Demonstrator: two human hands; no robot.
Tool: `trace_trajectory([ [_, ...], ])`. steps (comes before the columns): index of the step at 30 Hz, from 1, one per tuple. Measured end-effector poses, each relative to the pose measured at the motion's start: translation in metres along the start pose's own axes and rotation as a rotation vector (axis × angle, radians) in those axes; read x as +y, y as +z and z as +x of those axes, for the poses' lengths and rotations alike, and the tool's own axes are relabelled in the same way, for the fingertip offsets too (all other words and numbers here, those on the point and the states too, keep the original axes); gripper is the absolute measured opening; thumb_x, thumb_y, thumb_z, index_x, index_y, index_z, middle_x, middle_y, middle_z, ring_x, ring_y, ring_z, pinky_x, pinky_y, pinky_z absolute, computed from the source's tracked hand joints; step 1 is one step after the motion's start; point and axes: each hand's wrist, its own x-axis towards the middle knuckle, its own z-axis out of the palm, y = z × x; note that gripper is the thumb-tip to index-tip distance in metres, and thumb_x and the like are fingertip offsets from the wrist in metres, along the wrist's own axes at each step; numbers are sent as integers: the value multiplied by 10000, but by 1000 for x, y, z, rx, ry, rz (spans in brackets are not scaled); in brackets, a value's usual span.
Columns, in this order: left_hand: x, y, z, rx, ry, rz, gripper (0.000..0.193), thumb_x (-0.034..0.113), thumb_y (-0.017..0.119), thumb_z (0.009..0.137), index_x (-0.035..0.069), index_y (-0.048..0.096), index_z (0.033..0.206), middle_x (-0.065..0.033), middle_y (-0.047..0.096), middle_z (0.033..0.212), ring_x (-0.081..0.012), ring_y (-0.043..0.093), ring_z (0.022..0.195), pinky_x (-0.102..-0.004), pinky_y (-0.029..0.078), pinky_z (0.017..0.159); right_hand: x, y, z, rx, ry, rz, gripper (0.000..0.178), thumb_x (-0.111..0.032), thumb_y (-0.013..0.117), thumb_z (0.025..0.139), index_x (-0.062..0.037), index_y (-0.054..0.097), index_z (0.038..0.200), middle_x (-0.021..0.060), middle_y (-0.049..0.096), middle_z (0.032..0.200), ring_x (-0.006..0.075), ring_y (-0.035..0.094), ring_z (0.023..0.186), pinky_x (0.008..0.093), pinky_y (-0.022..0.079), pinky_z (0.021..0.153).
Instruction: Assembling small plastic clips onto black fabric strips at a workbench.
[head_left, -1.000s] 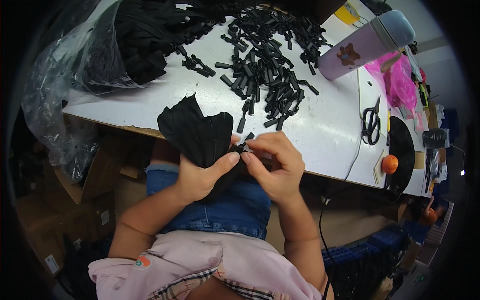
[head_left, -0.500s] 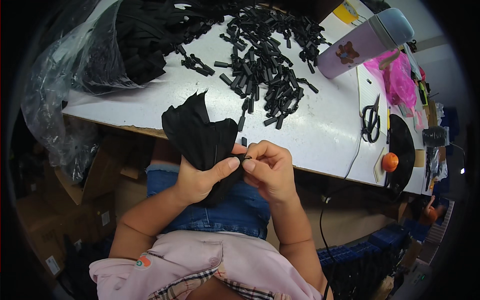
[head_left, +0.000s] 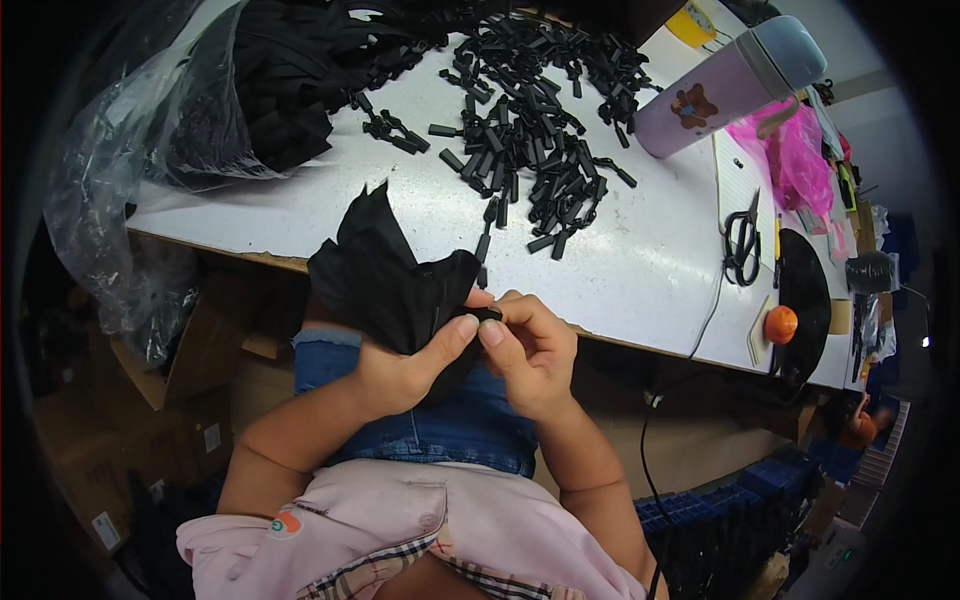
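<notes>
My left hand is closed on a bundle of black fabric strips, held over my lap at the table's front edge. The strips fan out up and to the left, with pointed ends. Thumb and index finger of my right hand pinch a small black part at the bundle's right side, and both thumb tips nearly meet there. Its exact shape is mostly hidden by my fingers. Just beyond my fingertips, a black cord pull with a rectangular end lies on the white table.
A large pile of black pulls covers the table's far middle. Black strips fill a clear plastic bag at left. On the right stand or lie a lilac bottle, black scissors, an orange fruit and a pink bag.
The fabric bundle has tilted left and its top has spread differently. My right hand has shifted slightly left, its fingers curled closer around the small black part.
</notes>
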Motion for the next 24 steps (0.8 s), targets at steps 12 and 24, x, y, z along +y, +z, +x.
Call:
trace_trajectory([
  [12, 9, -13, 1, -50, -326, -113, 154, 107, 548, 831, -4, 559, 936, -31, 552, 816, -99, 518, 718, -226, 432, 656, 2, 1, 6, 75, -486, -347, 113, -6, 601, 731, 20, 535, 818, 34, 496, 668, 39, 418, 521, 176, 343, 459],
  [24, 1, -19, 4, 43, -224, 8, 162, 53, 582, 797, -3, 554, 946, -35, 570, 843, -99, 528, 764, -231, 435, 683, -11, 9, 11, -52, -372, -638, 194, -17, 671, 630, -14, 575, 798, 60, 510, 668, 118, 443, 501, 218, 366, 440],
])
